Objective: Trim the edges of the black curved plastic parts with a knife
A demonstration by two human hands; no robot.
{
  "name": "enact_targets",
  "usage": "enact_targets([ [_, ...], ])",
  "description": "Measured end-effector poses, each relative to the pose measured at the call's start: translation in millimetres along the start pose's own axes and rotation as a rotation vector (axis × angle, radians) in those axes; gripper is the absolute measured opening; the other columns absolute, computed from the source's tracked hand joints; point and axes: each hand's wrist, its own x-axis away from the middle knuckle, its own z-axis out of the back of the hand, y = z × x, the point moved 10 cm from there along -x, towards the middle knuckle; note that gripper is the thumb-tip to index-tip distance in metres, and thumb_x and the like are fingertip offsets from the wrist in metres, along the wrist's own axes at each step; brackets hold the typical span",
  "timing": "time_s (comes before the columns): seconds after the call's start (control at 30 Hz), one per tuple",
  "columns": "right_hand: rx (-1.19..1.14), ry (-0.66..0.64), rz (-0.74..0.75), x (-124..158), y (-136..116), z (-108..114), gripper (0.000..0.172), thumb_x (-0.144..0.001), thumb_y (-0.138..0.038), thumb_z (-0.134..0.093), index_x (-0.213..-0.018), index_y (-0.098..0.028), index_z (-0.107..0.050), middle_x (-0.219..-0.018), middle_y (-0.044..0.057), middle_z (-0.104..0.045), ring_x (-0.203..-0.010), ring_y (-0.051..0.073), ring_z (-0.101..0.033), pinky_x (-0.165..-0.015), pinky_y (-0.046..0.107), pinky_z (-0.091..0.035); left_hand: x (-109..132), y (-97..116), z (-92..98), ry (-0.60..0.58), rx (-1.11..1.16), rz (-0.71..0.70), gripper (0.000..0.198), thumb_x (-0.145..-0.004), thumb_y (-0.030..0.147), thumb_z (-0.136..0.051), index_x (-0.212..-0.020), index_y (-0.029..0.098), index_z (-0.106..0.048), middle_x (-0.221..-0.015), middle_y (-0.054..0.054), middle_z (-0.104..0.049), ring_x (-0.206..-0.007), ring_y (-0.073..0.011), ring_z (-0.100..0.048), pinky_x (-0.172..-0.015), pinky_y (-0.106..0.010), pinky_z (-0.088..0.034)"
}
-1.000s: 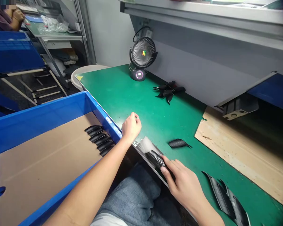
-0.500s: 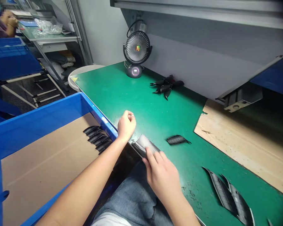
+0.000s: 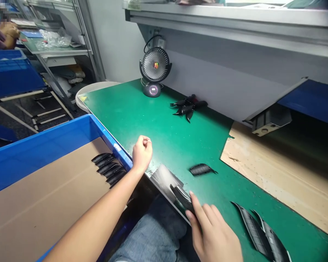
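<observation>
My left hand (image 3: 142, 153) is a closed fist resting at the near edge of the green mat (image 3: 142, 112), right beside the blue bin's corner; nothing shows in it. My right hand (image 3: 211, 227) has its fingers pressed together on a black ribbed plastic part (image 3: 182, 195). That part lies on a shiny grey sheet (image 3: 162, 176) at the table's edge, above my lap. A similar single black part (image 3: 200, 169) lies loose on the mat just beyond.
A blue bin (image 3: 71, 133) at my left has a cardboard liner and a row of black parts (image 3: 108, 168). Two long black parts (image 3: 259, 229) lie at right, a small pile (image 3: 188, 105) at the back. A fan (image 3: 154, 69), a cardboard sheet (image 3: 276, 171); a person (image 3: 1, 31) far left.
My right hand slid left up the grey sheet, then came back down toward me with the black part under its fingers. The left fist stayed in place. The view shifted slightly.
</observation>
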Motion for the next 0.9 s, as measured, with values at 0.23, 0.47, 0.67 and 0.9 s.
enact_targets([
  [0.23,0.01,-0.095,0.101,-36,-18,-32,0.033,-0.098,-0.025,-0.047,-0.128,-0.013,-0.057,-0.083,0.007,-0.059,-0.079,0.024,-0.052,-0.065,0.034,-0.039,0,0,1.6,0.021,0.008,-0.009,0.006,-0.086,0.025,-0.053,-0.084,0.021,-0.058,-0.068,0.002,-0.059,-0.063,-0.0155,-0.056,-0.063,-0.026,-0.04],
  [0.47,-0.169,-0.389,-0.144,-28,39,-53,0.042,-0.102,-0.038,-0.036,-0.137,-0.023,-0.052,-0.091,0.007,-0.066,-0.093,0.027,-0.06,-0.067,0.035,-0.046,0,-1,-1.6,-0.003,-0.022,-0.015,0.007,-0.086,0.026,-0.052,-0.084,0.022,-0.058,-0.067,0.002,-0.06,-0.061,-0.0151,-0.056,-0.061,-0.026,-0.039],
  [0.67,-0.249,-0.476,-0.179,-49,50,-68,0.044,-0.102,-0.038,-0.033,-0.14,-0.023,-0.051,-0.115,0.006,-0.07,-0.109,0.028,-0.061,-0.092,0.041,-0.049,2,3,-3.6,-0.034,-0.036,-0.021,0.007,-0.086,0.025,-0.052,-0.083,0.022,-0.057,-0.064,0.003,-0.058,-0.058,-0.0149,-0.055,-0.061,-0.027,-0.038],
  [0.9,-0.31,-0.484,-0.17,-52,46,-71,0.043,-0.103,-0.039,-0.032,-0.14,-0.026,-0.051,-0.125,0.005,-0.066,-0.112,0.026,-0.06,-0.089,0.038,-0.049,2,1,-5.1,-0.039,-0.065,-0.01,0.007,-0.087,0.025,-0.051,-0.084,0.023,-0.057,-0.063,0.003,-0.057,-0.058,-0.0152,-0.055,-0.061,-0.027,-0.038],
])
